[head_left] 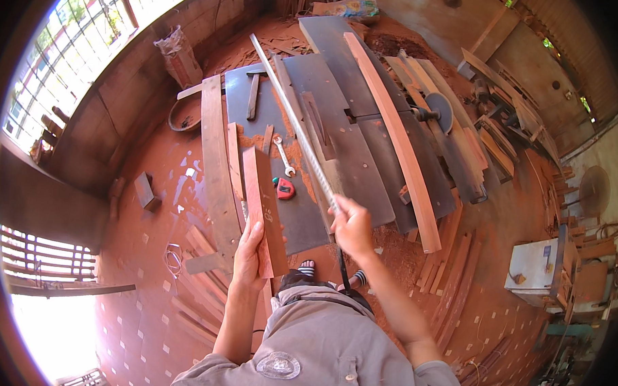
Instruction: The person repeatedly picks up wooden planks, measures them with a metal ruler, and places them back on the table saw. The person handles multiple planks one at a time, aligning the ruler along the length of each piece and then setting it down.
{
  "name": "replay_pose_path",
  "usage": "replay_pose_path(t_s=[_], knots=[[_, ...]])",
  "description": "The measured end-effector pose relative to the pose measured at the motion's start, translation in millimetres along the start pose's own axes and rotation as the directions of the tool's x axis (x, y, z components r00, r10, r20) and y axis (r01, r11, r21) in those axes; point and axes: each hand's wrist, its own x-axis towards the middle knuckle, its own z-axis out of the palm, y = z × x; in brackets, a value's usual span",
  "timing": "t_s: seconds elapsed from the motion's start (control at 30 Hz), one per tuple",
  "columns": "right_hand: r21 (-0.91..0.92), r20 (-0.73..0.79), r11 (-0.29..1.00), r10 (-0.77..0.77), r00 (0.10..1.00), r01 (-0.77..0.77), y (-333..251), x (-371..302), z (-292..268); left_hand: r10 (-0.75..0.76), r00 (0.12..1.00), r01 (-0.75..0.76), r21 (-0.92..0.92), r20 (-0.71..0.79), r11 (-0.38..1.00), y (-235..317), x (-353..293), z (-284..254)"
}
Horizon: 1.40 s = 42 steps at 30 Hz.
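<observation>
Reddish wood, a squared block (264, 205), fills your left hand (251, 252), clasped low, seemingly for steadiness, at the near edge of the dark table (354, 167); your right hand (353, 228) wraps one end of a metal bar (293, 117), likely for control, its length stretching over the table

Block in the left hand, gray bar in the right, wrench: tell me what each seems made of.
Block: wood, apparently unfinished; matt, reddish-brown faces with pale marks on one side.
Bar: probably metal, from its pale gray sheen, though a coating can't be ruled out.
Wrench: metal, likely steel; smooth and silvery.
</observation>
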Motion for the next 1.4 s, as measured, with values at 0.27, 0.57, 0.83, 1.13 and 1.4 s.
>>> replay_pose_path(t_s=[0.27,0.57,0.83,1.13,1.4], knots=[[-0.286,0.021,0.939,0.205,0.978,-0.191,112,18,89,0.089,0.98,-0.065,0.138,-0.178,0.988,-11,-21,-21],[0.042,0.353,0.981,0.165,0.921,-0.191,58,19,104,0.084,0.988,-0.056,0.203,-0.131,0.978,-16,-17,-16],[0.323,0.552,0.838,0.212,0.806,-0.441,27,-25,43,-0.03,0.999,0.018,0.448,0.02,0.894,-53,1,6],[0.209,0.288,0.908,0.297,0.91,-0.363,74,-49,-58,-0.38,0.916,0.187,0.697,0.131,0.692,-78,51,1],[0.225,0.237,0.837,0.45,0.861,-0.499,56,-58,-105,0.547,0.837,-0.02,1.0,0.012,0.009,44,334,-103]])
